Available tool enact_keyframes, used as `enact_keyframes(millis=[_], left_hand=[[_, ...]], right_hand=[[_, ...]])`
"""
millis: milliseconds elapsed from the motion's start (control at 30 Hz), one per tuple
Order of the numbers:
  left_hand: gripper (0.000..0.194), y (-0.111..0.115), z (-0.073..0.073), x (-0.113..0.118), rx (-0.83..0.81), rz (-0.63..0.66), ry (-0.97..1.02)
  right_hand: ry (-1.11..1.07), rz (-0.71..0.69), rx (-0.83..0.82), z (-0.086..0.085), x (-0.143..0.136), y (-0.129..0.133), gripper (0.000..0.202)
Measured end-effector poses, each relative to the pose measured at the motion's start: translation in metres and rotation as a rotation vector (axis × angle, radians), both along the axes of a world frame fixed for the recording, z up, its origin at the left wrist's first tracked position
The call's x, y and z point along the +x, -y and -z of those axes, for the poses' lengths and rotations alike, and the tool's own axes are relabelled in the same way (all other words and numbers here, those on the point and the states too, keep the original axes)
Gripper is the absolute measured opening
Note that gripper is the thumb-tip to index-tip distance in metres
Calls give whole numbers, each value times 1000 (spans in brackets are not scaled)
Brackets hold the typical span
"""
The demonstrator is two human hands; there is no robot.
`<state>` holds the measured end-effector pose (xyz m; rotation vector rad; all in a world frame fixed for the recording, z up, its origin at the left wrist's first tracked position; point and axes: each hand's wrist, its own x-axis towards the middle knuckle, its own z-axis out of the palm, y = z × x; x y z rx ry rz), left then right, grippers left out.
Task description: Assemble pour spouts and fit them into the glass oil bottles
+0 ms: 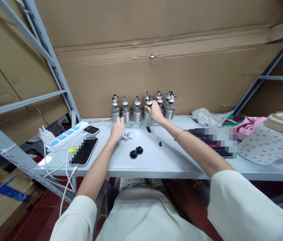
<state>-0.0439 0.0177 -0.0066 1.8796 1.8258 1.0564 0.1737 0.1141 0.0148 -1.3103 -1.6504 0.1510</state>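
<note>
Several glass oil bottles with steel bands and pourer tops stand along the back of the white table; one bottle (136, 116) is at the row's middle. My right hand (155, 111) is closed around the top of a bottle (147, 117) just right of it. In front of the row's left end, my left hand (117, 128) has its fingers curled together, and whatever is in them is hidden. Beside it lie small shiny metal pourer parts (125, 136). Two round black stoppers (136, 152) rest nearer the front, with small black pieces (149, 129) farther back.
A power strip (67, 136), a small black device (91, 130) and a phone (85, 150) with white cables occupy the left side. On the right are a blurred dark tablet-like screen (208, 142), a plastic bag (208, 117) and a dotted bag (264, 144). Cardboard (156, 77) backs the table.
</note>
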Motion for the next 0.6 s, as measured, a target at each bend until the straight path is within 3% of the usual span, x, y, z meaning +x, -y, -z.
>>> enact_keyframes(millis=[100, 400, 600], left_hand=[[40, -2, -1, -2, -17, -58, 25], [18, 1, 2, 3, -42, -31, -102], [27, 2, 1, 5, -64, 122, -260]], right_hand=[[-23, 3, 12, 1, 2, -5, 26], [-26, 9, 22, 5, 2, -19, 34], [22, -1, 115, 4, 3, -1, 46]])
